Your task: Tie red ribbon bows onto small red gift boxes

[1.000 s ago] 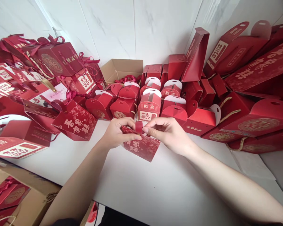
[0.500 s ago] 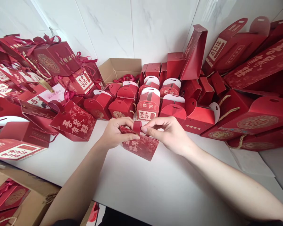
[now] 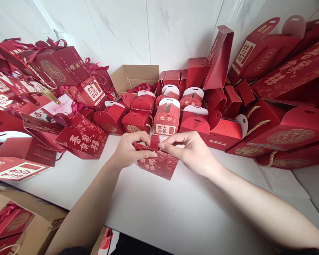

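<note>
Between my hands, just above the white table, is a red gift box [image 3: 162, 163] with pale lettering and a floral print on its front. A dark red strap handle [image 3: 154, 142] loops up from its top edge. My left hand [image 3: 131, 150] is closed on the box's upper left edge, thumb in front near a small brass-coloured stud. My right hand [image 3: 190, 150] pinches at the right side of the strap with thumb and index finger. The fingers behind the box are partly hidden.
Several small red handled boxes [image 3: 136, 122] line the back of the white table [image 3: 175, 212]. Large red boxes [image 3: 289, 131] stand at the right. Ribboned boxes [image 3: 55, 67] are stacked at the left. An open cardboard carton [image 3: 134, 76] with ribbon stands by the wall.
Both hands keep nearly the same hold on the box. The box's front has tilted slightly, so more of its lettering shows.
</note>
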### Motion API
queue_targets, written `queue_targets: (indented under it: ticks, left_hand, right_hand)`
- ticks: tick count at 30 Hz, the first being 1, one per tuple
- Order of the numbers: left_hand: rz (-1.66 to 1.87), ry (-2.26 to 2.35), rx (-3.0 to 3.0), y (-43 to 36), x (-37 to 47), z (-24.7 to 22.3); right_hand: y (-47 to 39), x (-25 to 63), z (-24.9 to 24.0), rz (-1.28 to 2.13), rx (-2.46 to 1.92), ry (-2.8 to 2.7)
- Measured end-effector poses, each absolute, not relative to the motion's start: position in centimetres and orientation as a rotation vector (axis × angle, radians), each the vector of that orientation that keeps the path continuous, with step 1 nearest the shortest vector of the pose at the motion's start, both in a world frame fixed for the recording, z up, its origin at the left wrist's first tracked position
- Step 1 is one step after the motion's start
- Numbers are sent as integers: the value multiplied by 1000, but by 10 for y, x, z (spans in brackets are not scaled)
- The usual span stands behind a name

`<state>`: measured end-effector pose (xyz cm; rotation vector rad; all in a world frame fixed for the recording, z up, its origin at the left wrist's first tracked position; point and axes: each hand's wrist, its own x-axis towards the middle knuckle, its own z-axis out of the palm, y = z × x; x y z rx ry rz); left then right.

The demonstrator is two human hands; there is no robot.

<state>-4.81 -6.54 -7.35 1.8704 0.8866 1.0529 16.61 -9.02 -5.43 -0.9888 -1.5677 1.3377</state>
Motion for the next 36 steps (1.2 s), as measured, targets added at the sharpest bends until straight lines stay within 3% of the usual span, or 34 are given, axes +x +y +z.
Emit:
queue_targets:
  ticks: [20, 24, 30, 36]
  left_hand:
    - [963, 749, 1759, -65, -47, -73]
    - [935, 711, 1820, -65, -46, -75]
    - [1367, 943, 2076, -62, -45, -78]
    - [1357, 987, 2212, -65, -42, -75]
  right_hand:
    - [-70, 170, -70, 1639, -590, -1749]
    - [-74, 173, -62, 1425, -610, -1929]
    - [-81, 178, -53, 769, -795, -2062]
    - [-81, 177, -54, 730, -806, -2067]
